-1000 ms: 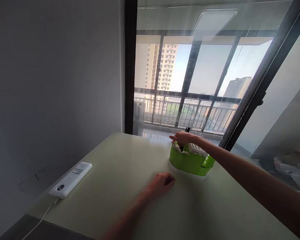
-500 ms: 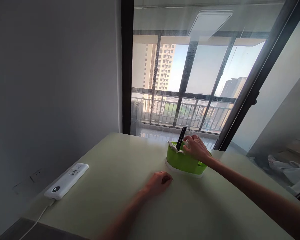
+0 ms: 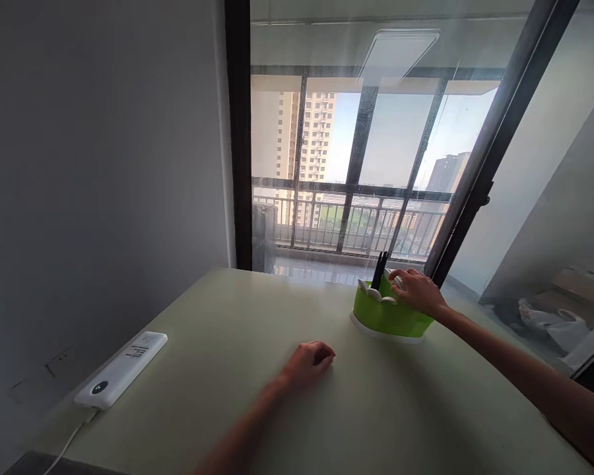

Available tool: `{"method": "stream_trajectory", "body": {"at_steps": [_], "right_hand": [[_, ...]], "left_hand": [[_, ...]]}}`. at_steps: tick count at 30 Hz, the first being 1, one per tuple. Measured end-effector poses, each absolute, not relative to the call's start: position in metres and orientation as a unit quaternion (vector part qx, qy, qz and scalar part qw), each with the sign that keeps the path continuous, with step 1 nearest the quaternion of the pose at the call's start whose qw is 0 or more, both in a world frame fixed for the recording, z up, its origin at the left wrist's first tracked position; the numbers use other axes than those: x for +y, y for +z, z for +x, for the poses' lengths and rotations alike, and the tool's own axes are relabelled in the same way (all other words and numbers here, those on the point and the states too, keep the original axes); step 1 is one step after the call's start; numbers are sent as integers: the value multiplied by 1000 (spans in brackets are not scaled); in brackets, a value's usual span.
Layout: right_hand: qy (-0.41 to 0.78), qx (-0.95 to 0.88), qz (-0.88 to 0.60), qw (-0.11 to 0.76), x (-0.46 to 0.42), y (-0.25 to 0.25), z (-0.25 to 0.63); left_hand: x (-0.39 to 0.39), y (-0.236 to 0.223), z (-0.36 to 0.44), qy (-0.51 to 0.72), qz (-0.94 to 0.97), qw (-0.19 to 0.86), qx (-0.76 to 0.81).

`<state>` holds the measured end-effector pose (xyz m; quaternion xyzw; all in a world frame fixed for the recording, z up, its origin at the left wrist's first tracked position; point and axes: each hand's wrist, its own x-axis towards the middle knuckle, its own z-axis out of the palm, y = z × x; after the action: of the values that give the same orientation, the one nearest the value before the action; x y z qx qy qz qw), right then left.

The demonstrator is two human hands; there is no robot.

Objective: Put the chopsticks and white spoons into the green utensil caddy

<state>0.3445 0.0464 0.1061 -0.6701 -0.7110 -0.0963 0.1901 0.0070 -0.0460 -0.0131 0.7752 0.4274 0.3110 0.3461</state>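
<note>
A green utensil holder (image 3: 389, 316) with a white base stands near the far right part of the table. Black chopsticks (image 3: 379, 270) and several white spoons (image 3: 375, 294) stick up from its left side. My right hand (image 3: 418, 291) reaches over the holder from the right, its fingers bent down and closed at the upper part; the exact grip point is partly hidden. My left hand (image 3: 309, 361) rests on the tabletop in front and to the left of the holder, curled into a loose fist with nothing visible in it.
On the table's left side lies a white power bank (image 3: 123, 371) with a cable (image 3: 69, 441) plugged into its near end. The pale table (image 3: 212, 343) meets a grey wall on the left and a glass door (image 3: 356, 198) at the back.
The utensil holder has moved to the right together with my right hand. My left hand stays curled on the table. The camera view has shifted slightly.
</note>
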Motion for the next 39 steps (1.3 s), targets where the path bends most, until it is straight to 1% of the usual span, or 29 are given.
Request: {"method": "stream_trajectory", "body": {"at_steps": [7,12,15,19,23,27,30,34,39], "right_hand": [[-101,-668,-710,198,57,95,414],[-99,-641,-727,227,54,97,445],[-101,-628,-723,269,47,99,445],[-105,-620,-691,356,26,92,417],[-37,-668,-624,404,-9,65,360],[88,-729,-554,392,-38,18,300],[173,-725,-539,392,-46,-16,271],[239,-698,-538,409,-41,-39,264],[273,-678,-539,418,-39,-40,275]], "left_hand": [[-44,-14,6,296,776,351,432],[-44,-14,5,298,773,359,429],[-43,-14,6,294,775,353,434],[-43,-15,7,291,774,353,437],[-45,-11,8,298,775,348,435],[-46,-7,8,300,776,344,434],[-46,-6,8,296,778,341,436],[-45,-6,8,294,781,337,436],[-43,-5,9,295,784,341,428]]}}
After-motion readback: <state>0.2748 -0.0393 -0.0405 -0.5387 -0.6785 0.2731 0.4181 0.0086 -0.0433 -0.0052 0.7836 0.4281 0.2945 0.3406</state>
